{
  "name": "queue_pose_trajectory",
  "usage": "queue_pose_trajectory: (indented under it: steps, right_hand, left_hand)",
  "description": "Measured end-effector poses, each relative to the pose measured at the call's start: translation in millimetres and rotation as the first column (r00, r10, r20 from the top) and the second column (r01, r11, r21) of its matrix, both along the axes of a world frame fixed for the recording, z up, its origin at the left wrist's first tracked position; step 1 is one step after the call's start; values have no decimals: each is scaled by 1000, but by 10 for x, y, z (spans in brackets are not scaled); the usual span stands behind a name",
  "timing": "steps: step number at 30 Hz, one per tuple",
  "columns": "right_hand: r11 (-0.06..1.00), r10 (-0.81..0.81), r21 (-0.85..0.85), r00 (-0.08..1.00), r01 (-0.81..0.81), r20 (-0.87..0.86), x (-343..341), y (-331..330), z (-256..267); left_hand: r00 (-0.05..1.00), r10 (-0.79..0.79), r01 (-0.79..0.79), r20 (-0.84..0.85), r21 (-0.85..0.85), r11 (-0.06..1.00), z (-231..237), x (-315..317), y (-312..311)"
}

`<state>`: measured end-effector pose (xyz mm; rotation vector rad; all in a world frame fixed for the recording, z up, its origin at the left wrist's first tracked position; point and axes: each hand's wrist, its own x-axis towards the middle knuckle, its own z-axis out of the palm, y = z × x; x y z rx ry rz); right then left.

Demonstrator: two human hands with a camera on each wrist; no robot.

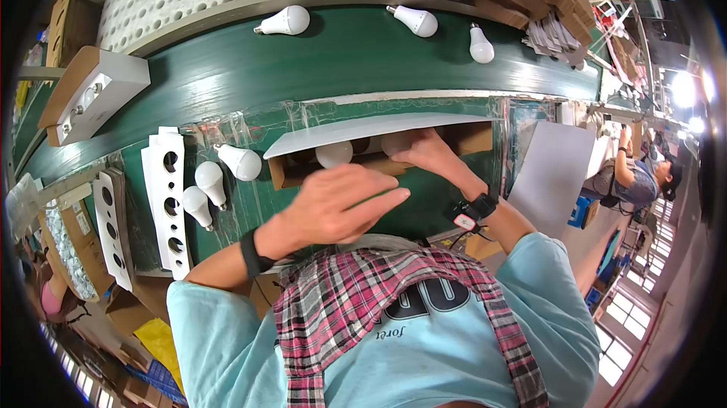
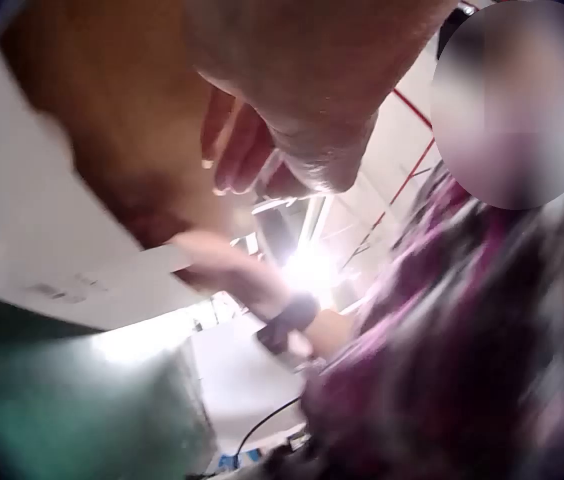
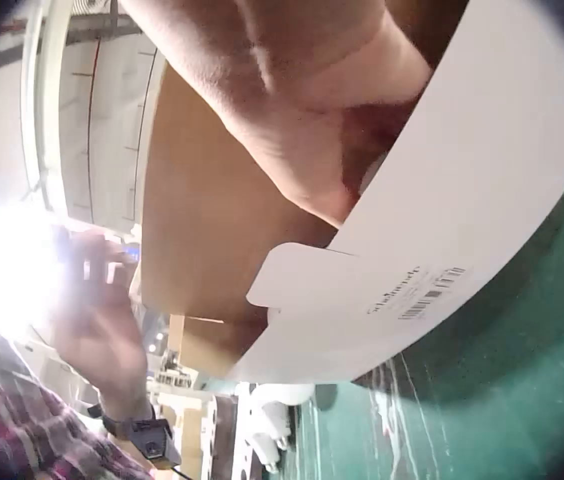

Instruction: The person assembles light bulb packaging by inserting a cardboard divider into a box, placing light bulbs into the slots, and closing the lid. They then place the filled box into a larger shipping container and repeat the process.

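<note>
Grips an LED bulb (image 1: 392, 142) with the right hand (image 1: 435, 156) inside the cardboard carton (image 1: 363, 129) at 12 o'clock, apparently turned open side bodyward for easy reach, and holds the left hand (image 1: 337, 205) empty, fingers extended, at the carton's 7 o'clock, perhaps for clearance

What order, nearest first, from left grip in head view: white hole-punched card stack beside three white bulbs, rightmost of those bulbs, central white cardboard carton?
1. Central carton: just ahead.
2. Rightmost bulb: left.
3. Card stack: farther left.
</note>
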<state>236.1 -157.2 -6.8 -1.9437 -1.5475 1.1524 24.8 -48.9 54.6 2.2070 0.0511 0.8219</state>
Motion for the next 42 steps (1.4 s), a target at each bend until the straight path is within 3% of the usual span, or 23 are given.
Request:
queue_pose_trajectory:
  steps: [1,2,3,4,5,7,8,9,11,13,15,17,20,22,24,25,27,31,35,37,39,40,42]
  right_hand:
    - [995,44,83,999,-46,23,46,-50,-145]
    - [982,82,166,995,-90,51,107,-117,-303]
    - [914,348,102,888,-393,300,201,-206,-482]
    - [974,197,57,942,-220,273,145,-198,-227]
    - [999,35,7,966,-38,257,119,-111,203]
    - [909,51,-405,993,-92,-110,410,160,1024]
    - [907,45,-387,955,-163,-295,646,185,1261]
    - [907,38,-355,883,-227,-468,911,186,1378]
    - [937,-261,-346,550,-53,-793,1444,329,1263]
    - [988,-114,-141,931,68,-347,1815,668,1037]
    - [950,-276,-189,952,249,-130,2097,894,501]
    - [905,-286,-362,950,224,-126,2244,1120,36]
    - [846,-408,-447,893,291,-189,2007,1395,-353]
    - [845,-420,-465,866,263,-272,1960,1546,-682]
    - [867,-433,-448,780,221,-453,1954,1612,-996]
    - [878,-431,-434,725,201,-537,1938,1647,-1046]
    - [877,-429,-440,726,193,-537,1933,1660,-1041]
    - [890,-392,-412,788,195,-475,1898,1547,-851]
    - [905,-404,-343,760,251,-509,1825,1399,-366]
    - [933,-359,-262,713,248,-603,1796,1204,106]
    - [943,-315,-131,690,307,-652,1779,919,503]
    - [927,-342,-123,661,355,-668,1750,741,713]
    - [923,-273,46,736,381,-620,1639,362,1058]
  left_hand:
    - [997,11,-14,76,40,999,121,-32,183]
    - [983,165,-171,84,68,983,165,-31,394]
    - [944,313,-322,101,97,942,143,-6,641]
    - [895,439,-443,-82,-44,896,51,-14,895]
    - [854,500,-512,-147,-67,856,-163,1,1189]
    - [799,551,-577,-240,-54,815,-780,-44,1686]
    - [770,565,-587,-298,19,810,-1030,-86,1840]
    - [736,579,-588,-352,91,803,-1265,-109,1977]
    - [674,599,-571,-433,210,794,-1704,-92,2194]
    - [621,611,-538,-491,301,788,-2016,-81,2329]
    - [585,638,-499,-501,399,770,-2016,-3,2326]
    - [599,556,-488,-576,288,824,-2148,-38,2432]
    - [653,503,-499,-567,177,848,-2157,-158,2405]
    - [627,479,-562,-614,69,824,-2050,-232,2314]
    - [569,419,-648,-708,-72,758,-1821,-302,2190]
    - [595,396,-676,-699,-168,718,-1681,-330,2124]
    - [653,363,-705,-664,-359,611,-1399,-385,1981]
    - [759,353,-633,-547,-495,595,-804,-483,1716]
    - [739,262,-638,-621,-519,569,81,-522,1241]
    - [818,194,-526,-542,-566,635,317,-620,855]
    - [888,17,-237,-460,-426,873,584,-442,586]
    - [876,-111,-108,-469,-416,903,638,-302,492]
    - [837,-298,113,-459,-388,915,565,-65,266]
